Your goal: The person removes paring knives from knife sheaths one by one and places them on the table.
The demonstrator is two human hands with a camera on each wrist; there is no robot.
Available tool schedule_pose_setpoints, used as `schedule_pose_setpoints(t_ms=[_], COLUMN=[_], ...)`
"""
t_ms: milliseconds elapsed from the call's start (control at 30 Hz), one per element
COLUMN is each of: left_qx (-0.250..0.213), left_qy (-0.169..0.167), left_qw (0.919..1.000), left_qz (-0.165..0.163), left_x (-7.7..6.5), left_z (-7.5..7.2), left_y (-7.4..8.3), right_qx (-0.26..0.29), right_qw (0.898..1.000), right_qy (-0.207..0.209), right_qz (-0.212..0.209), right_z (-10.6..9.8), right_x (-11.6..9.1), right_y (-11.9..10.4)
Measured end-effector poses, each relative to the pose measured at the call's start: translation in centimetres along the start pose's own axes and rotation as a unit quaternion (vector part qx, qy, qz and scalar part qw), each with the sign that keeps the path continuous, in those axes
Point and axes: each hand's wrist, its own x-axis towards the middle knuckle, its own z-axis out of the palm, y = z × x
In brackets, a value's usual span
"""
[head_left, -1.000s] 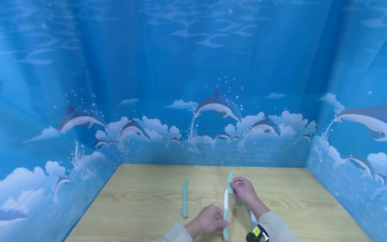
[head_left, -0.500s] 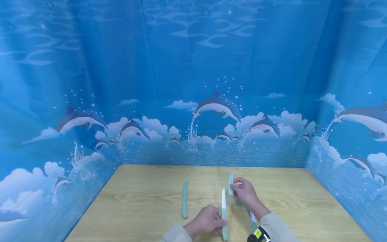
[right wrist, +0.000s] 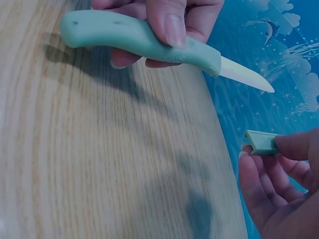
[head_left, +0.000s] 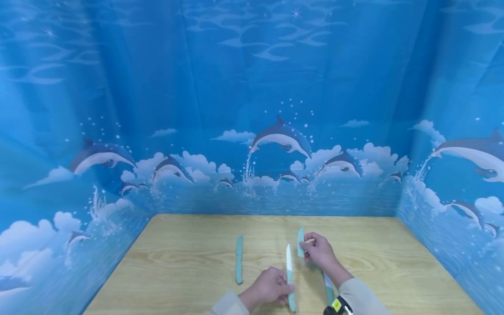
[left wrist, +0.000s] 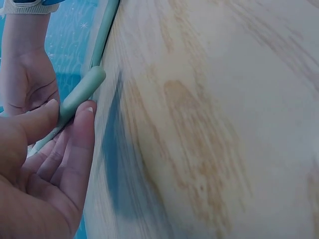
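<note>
In the head view my left hand (head_left: 269,286) grips a small knife by its mint-green handle (head_left: 291,301). Its bare white blade (head_left: 289,258) points away from me. The right wrist view shows the thumb pressed on the handle (right wrist: 134,37), with fingers beneath. My right hand (head_left: 320,251) pinches a mint-green blade sheath (head_left: 301,243) between thumb and fingers, just right of the blade tip. The open end of the sheath (right wrist: 261,143) faces the knife, and a gap separates the two. Both are held above the table.
On the wooden table (head_left: 185,258), a mint-green knife (head_left: 239,260) with its blade covered lies to the left. Another knife (head_left: 329,286) with a pale blade lies partly hidden under my right forearm. A blue dolphin-print curtain (head_left: 236,109) surrounds the table's back and sides.
The blade tip was at the sheath's open end and is now apart from it. The knife has shifted slightly left; the sheath has come slightly nearer to me.
</note>
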Motion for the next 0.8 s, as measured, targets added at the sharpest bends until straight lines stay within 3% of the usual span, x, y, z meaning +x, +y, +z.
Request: schedule_pose_setpoints(t_ms=[300,800], left_qx=[-0.013,0.01], left_qy=[0.0,0.016], left_qw=[0.9999,0.9998], left_qz=[-0.006,-0.006], left_x=[0.23,0.17], left_z=[0.15,0.28], left_y=[-0.2,-0.39], right_qx=[-0.012,-0.041], right_qw=[1.0,0.999], right_qy=[-0.002,-0.02], right_qz=[0.0,-0.002], right_z=[-0.26,-0.62], right_x=[0.0,-0.65], right_y=[0.26,0.3])
